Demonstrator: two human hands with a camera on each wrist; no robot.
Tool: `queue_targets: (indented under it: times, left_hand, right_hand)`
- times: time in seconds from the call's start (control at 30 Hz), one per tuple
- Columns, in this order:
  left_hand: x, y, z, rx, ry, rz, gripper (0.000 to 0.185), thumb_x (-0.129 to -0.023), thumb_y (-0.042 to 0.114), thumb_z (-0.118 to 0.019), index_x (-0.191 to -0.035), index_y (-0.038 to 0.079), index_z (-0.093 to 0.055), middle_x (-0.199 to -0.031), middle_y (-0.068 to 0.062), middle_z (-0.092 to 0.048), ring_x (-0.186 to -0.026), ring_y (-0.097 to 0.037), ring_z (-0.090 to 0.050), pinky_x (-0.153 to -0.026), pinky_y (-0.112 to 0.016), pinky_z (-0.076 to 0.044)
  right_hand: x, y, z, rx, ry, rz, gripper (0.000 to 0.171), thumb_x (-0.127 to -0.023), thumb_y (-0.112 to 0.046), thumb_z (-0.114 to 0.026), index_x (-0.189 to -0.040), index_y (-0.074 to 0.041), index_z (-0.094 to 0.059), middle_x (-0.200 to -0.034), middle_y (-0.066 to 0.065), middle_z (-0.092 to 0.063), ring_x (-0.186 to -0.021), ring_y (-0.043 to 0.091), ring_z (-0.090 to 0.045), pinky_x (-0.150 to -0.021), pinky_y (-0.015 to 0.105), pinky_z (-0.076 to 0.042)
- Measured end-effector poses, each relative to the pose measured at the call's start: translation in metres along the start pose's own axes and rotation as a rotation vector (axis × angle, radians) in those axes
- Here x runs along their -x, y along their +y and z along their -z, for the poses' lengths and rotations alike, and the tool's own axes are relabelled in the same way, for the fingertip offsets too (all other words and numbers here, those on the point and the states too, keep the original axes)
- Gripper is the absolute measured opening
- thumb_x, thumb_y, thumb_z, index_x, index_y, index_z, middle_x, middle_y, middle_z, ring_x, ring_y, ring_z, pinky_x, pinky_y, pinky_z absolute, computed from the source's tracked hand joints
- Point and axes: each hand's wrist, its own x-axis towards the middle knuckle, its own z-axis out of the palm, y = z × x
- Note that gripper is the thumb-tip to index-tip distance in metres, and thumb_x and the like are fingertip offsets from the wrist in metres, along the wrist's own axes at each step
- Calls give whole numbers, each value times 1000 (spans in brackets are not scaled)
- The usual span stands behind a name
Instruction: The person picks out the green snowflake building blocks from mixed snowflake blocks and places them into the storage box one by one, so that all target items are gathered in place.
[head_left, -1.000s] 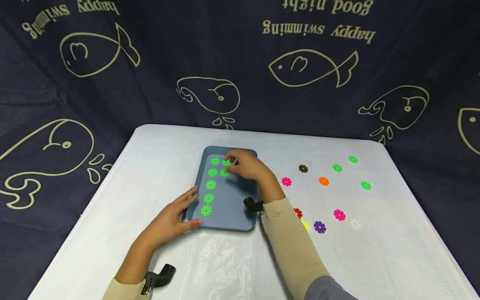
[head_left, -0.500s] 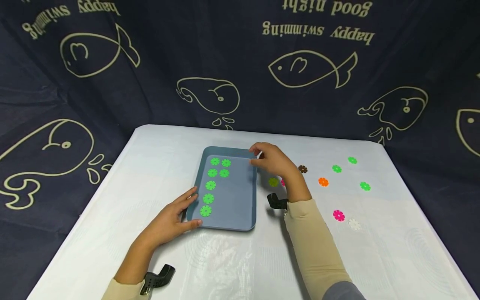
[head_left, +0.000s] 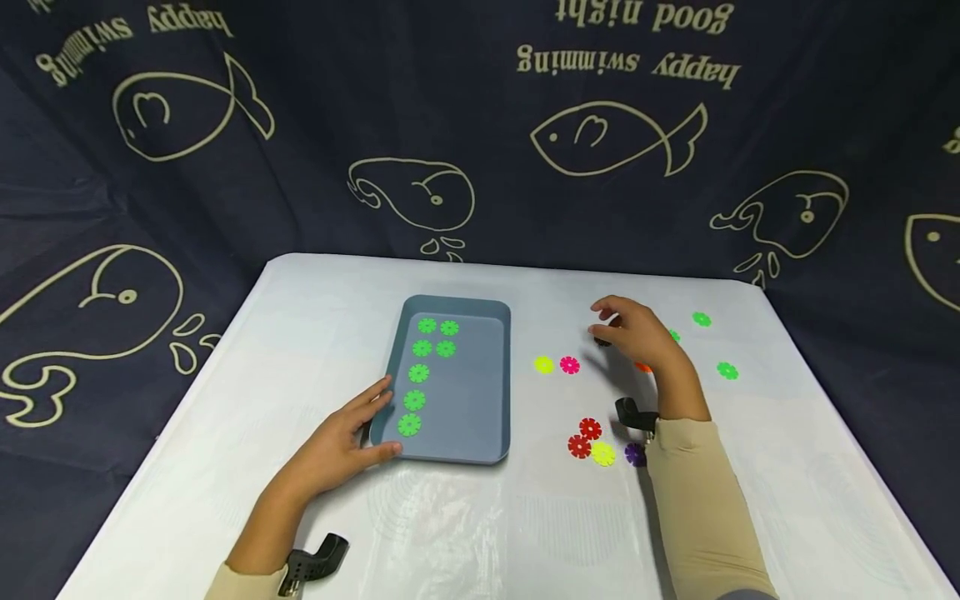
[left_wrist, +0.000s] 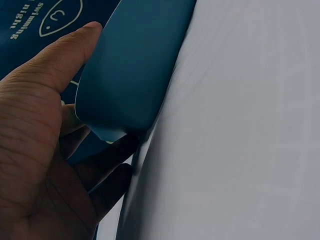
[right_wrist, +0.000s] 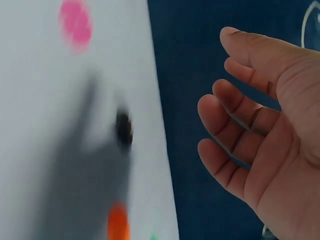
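Observation:
A blue-grey rectangular tray [head_left: 472,392] lies on the white table, with several green notched discs [head_left: 417,372] in a left column and two more starting a second column at the far end. At the tray's near left corner rests my left hand [head_left: 337,446], thumb at the near rim and fingers against the left side; in the left wrist view, the corner sits between thumb and fingers. My right hand [head_left: 633,333] hovers right of the tray with nothing in its loosely bent fingers. Beneath its fingertips is a dark brown disc [right_wrist: 124,131], partly hidden in the head view.
Right of the tray lie yellow [head_left: 543,364] and pink [head_left: 570,365] discs, and nearer ones in red [head_left: 579,447], yellow and purple [head_left: 634,454]. Farther right are an orange disc and several green discs [head_left: 727,371]. A dark fish-print cloth [head_left: 420,100] hangs behind.
My right hand has left the green discs in the tray, crossed the right rim and travelled right to above the brown disc. My left hand has stayed at the tray corner.

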Motion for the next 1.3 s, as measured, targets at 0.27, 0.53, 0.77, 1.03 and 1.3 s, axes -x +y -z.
queue_targets:
  times: [0.27,0.53,0.77,1.03,1.3]
  left_hand:
    - [1,0,0,3,-3,5,89,-84,50,-77,-150,2,-42,-162,6,-25,-147,-28,-25,-113,-52,-29]
    - [2,0,0,-15,13,-16,87,-85,50,-76,-149,1,-43,-162,4,-27,-146,-30,-27,-112,-53,-30]
    - [2,1,1,-7,17,-6,87,-84,48,-77,-149,1,-43,-162,5,-26,-146,-29,-26,-112,-53,-30]
    - [0,1,0,2,0,-9,86,-85,50,-75,-149,2,-43,-162,3,-26,-147,-30,-26,-111,-54,-30]
    - [-1,2,1,-7,-5,-7,88,-84,50,-77,-149,2,-43,-162,5,-25,-147,-29,-25,-112,-53,-30]
  right_hand:
    - [33,54,30,105,22,-69,42,-96,-18,-67,-130,3,-57,-120,28,-58,-105,41,-56,-87,54,-48]
    - [65,101,53,168,48,-139,47,-96,-24,-67,-131,4,-55,-120,30,-57,-105,43,-55,-84,55,-48]
    - [81,130,71,192,42,-168,48,-95,-24,-68,-129,6,-54,-121,32,-56,-105,46,-57,-82,53,-47]
    - [86,154,84,212,-1,-204,49,-94,-18,-67,-129,11,-50,-123,37,-50,-108,51,-51,-89,62,-43]
    - [82,172,84,212,-36,-225,51,-93,-15,-67,-130,15,-48,-125,40,-49,-118,55,-43,-100,68,-32]
